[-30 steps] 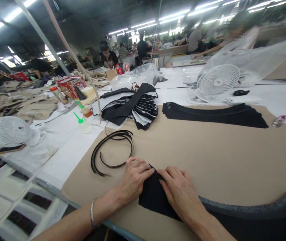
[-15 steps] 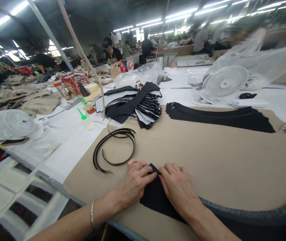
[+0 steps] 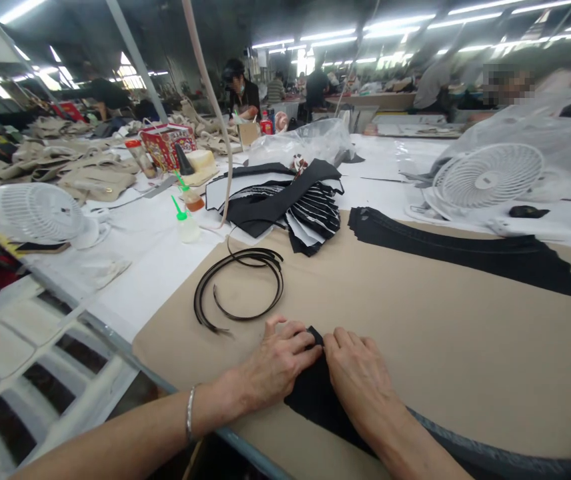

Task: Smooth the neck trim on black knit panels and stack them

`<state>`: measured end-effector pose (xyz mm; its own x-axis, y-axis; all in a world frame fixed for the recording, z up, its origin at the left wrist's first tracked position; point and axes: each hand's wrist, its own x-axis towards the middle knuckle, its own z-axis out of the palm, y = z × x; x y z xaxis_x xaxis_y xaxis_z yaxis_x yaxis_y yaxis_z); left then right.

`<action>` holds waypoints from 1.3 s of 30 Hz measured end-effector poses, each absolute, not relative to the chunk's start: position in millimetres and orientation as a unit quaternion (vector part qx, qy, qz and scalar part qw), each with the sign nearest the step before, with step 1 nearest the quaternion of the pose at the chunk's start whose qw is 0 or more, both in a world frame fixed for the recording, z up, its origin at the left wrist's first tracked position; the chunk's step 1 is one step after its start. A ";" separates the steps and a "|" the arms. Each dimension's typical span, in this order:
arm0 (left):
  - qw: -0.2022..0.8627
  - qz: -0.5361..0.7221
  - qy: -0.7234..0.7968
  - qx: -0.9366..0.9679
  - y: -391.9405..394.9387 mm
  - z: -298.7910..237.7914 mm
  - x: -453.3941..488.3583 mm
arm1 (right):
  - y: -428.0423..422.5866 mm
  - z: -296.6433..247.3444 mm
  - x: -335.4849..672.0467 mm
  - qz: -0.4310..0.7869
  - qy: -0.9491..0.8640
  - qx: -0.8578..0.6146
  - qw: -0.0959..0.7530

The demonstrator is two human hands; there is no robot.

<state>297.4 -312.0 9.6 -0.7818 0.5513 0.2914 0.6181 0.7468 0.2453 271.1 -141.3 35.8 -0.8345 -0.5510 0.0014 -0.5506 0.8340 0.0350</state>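
Observation:
A curved black fabric piece (image 3: 315, 400) lies on the tan work mat (image 3: 440, 340), its far narrow end under my fingers. My left hand (image 3: 283, 353), with a silver bangle at the wrist, pinches the edge at that end. Close beside it, my right hand (image 3: 358, 367) has its fingers bent down and pressed together on the same edge. The fingertips of both hands nearly meet. My right forearm hides part of the fabric, which runs on to the lower right. Just beyond my left hand rests a loose coil of thin black strips (image 3: 198, 300).
Behind the coil is a fanned pile of black and white pieces (image 3: 310, 213). A stack of black curved pieces (image 3: 465, 250) lies at the right. Two white fans (image 3: 490, 177), green-tipped bottles (image 3: 188, 227) and a red patterned box (image 3: 165, 147) stand around. Several people work in the background.
The camera view has turned slightly left, so the surroundings sit further right. Both hands stay at the fabric's narrow end, with little change in their grip.

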 end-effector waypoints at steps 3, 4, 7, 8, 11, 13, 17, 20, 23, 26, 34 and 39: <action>0.095 -0.158 -0.929 -0.322 -313.1 11.5 297.4 | -146.3 36.5 272.2 -0.037 -0.957 0.289 0.010; 0.095 -0.154 -0.928 -0.325 -313.4 12.2 297.4 | -147.5 36.4 272.4 -0.043 -0.957 0.288 0.011; 0.099 -0.140 -0.929 -0.329 -313.9 13.3 297.7 | -148.3 35.1 272.1 -0.055 -0.956 0.288 0.006; 0.102 -0.136 -0.929 -0.329 -314.0 13.2 297.9 | -147.7 34.5 271.7 -0.055 -0.956 0.288 0.003; 0.107 -0.132 -0.928 -0.333 -314.0 12.2 298.0 | -144.0 32.1 270.1 -0.047 -0.957 0.287 -0.008; 0.112 -0.131 -0.926 -0.336 -313.9 11.3 297.7 | -140.8 29.4 268.9 -0.037 -0.958 0.285 -0.004; 0.122 -0.126 -0.924 -0.341 -314.1 10.8 296.3 | -133.7 22.3 266.7 -0.014 -0.955 0.294 0.028; 0.127 -0.116 -0.924 -0.343 -314.7 11.6 295.8 | -127.3 19.4 265.1 -0.001 -0.954 0.296 0.042; 0.128 -0.109 -0.924 -0.345 -314.9 11.8 296.2 | -121.6 19.7 263.0 0.005 -0.953 0.301 0.041; 0.132 -0.117 -0.921 -0.347 -314.7 10.7 296.9 | -120.1 21.1 261.9 0.010 -0.944 0.327 0.041; 0.136 -0.121 -0.919 -0.349 -315.2 11.5 296.1 | -135.9 29.7 264.9 -0.048 -0.943 0.328 0.041; 0.124 -0.114 -0.920 -0.354 -315.8 13.1 296.0 | -141.4 33.1 265.1 -0.062 -0.942 0.331 0.018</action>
<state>296.0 -315.8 13.1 -0.7189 0.6231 0.3081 0.6795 0.7233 0.1228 265.1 -141.4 33.1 -0.7806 -0.6250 -0.0066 -0.6205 0.7736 0.1285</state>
